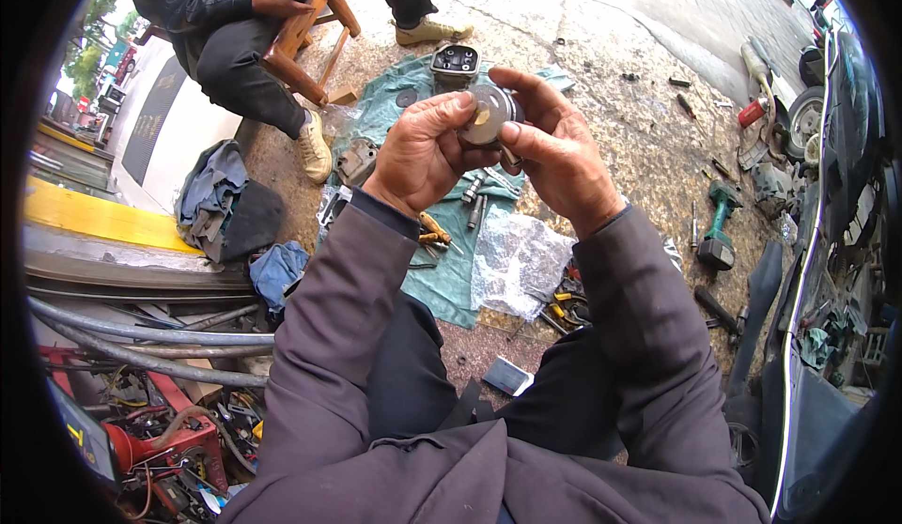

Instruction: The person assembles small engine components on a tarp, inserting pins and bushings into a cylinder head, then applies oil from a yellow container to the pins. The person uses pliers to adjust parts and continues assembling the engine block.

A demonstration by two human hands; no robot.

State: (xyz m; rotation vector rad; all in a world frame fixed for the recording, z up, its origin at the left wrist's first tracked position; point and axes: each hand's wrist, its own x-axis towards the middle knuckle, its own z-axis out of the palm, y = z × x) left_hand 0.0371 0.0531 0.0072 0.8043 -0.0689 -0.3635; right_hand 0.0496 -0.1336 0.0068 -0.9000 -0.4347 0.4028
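A round grey metal piece (480, 131) is held up between the fingers of both hands, its flat face (marked with a tan smudge) turned toward the wearer. The left hand (420, 153) pinches it, thumb laid on the upper left of the face, the other fingers curled beneath. The right hand (570, 162) grips the opposite side, thumb at the lower right edge and forefinger arched above.

Below the fingers a teal cloth (442, 289) is spread on the ground. Just beyond the fingertips stands a metal housing (453, 81) with a dark hollow top; to its left, a flat black disc (406, 98). Left of the left wrist sits a grey metal casting (356, 161). Nearer the wearer than the fingers are small cylindrical metal parts (476, 208) and a clear plastic sheet (512, 266).

Well right of the fingers lies a green power tool (721, 222). Farther off, beyond them and leftward, a person (240, 69) sits on a wooden stool (294, 45).
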